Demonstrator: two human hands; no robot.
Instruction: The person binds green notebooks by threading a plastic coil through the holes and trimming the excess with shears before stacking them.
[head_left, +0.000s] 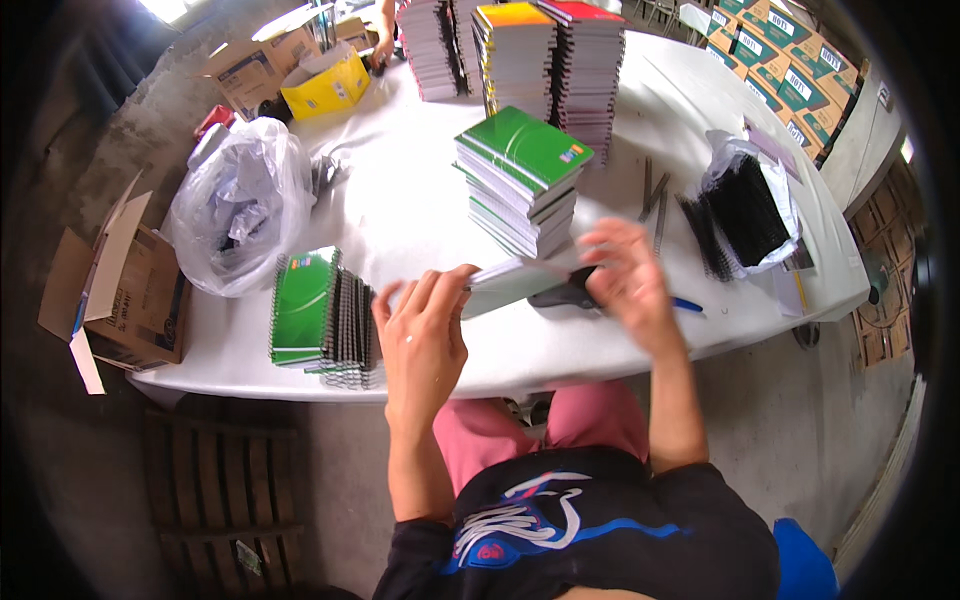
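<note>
My left hand (pixel 425 325) grips one end of a thin notebook (pixel 515 287), tilted above the table's near edge with its pale side showing. At the notebook's other end is my right hand (pixel 630 280), fingers apart and slightly blurred, with nothing seen in it. Just beyond stands a stack of green-covered notebooks (pixel 525 150), their page edges facing me. Left of my left hand lies a pile of green spiral-bound notebooks (pixel 307 305). A tool with a blue handle (pixel 687 305) lies partly hidden behind my right hand.
Black spiral coils (pixel 750 210) lie in plastic at right, near loose thin strips (pixel 655 200). Tall notebook stacks (pixel 515 60) stand farther back. At left are a clear plastic bag (pixel 240 210), an open cardboard box (pixel 140 300) and a yellow box (pixel 328 87). Another person's hand (pixel 382 50) shows at the far edge.
</note>
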